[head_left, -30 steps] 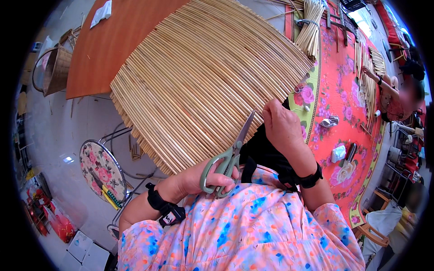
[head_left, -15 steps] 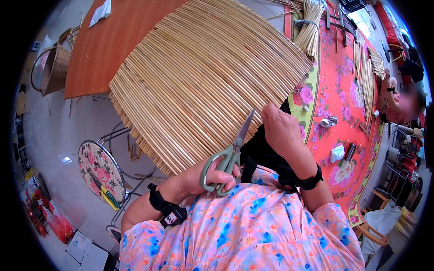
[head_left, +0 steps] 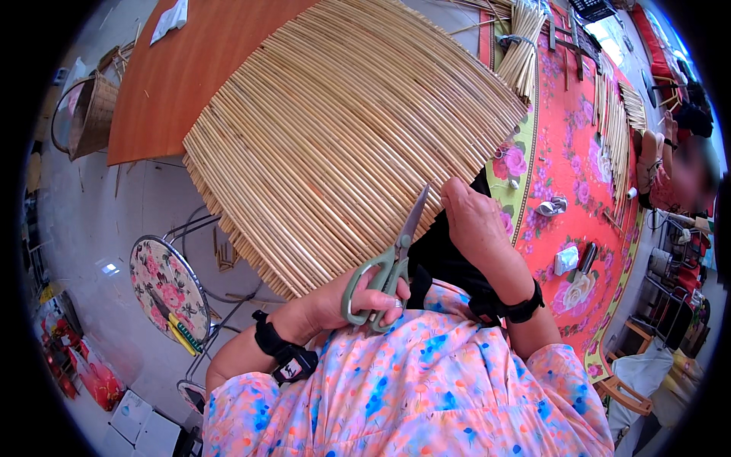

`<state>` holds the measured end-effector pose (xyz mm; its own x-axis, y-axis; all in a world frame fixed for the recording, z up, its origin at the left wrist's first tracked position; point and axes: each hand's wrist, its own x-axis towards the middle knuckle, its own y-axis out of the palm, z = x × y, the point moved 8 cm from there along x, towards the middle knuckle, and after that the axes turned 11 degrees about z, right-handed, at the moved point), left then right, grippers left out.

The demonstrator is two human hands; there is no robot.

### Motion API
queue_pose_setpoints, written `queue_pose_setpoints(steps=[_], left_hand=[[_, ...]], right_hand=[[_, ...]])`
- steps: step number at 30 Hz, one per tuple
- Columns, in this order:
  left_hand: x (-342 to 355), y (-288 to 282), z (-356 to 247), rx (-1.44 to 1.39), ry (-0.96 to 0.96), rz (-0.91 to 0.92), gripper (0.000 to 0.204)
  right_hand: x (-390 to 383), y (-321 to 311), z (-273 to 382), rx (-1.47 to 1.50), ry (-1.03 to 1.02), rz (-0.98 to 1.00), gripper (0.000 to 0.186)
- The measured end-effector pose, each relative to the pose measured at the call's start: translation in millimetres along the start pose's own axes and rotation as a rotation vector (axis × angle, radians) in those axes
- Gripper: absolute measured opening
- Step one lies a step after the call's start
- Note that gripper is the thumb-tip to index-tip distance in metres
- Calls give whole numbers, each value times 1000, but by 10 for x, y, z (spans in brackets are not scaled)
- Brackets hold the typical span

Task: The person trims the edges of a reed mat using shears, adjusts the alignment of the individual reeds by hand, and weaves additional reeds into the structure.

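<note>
A large mat of pale reed sticks (head_left: 343, 129), laid side by side, spreads in front of me. Its near edge reaches my lap. My left hand (head_left: 331, 301) is closed around the green handles of a pair of scissors (head_left: 401, 242). Their blades look closed together and point up and away, the tip over the mat's near right edge. Just right of that tip, my right hand (head_left: 480, 221) is closed with bent fingers pressed together at the edge. Whatever its fingertips hold is hidden or too small to make out.
An orange-brown board (head_left: 190, 91) lies under the mat. On the right, a red floral cloth (head_left: 563, 175) carries a dark-handled tool (head_left: 587, 257), a white block (head_left: 566, 260) and sticks (head_left: 611, 122). A floral stool (head_left: 164, 278) stands at left; a co-worker (head_left: 662, 171) sits far right.
My left hand and the scissors handles have shifted very slightly right. My right hand stays almost in place. At far right, the co-worker's arms have moved.
</note>
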<state>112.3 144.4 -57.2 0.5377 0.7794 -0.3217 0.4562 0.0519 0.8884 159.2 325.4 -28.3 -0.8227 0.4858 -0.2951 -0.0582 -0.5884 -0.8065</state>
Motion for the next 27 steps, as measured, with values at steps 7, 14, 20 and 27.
queue_pose_setpoints(steps=[7,14,20,27], left_hand=[[7,-47,22,45,18,13,38],[-138,-13,67,44,-20,122,49],[-244,-60,-54,-124,82,118,59],[-330,-99,-216,8,162,67,52]], right_hand=[[-22,-40,13,19,-32,-47,6],[-317,-419,-444,-87,153,-45,6],[-824,-42,-1725,-502,604,463,17],[-375,-416,-750,-194,228,-229,10]])
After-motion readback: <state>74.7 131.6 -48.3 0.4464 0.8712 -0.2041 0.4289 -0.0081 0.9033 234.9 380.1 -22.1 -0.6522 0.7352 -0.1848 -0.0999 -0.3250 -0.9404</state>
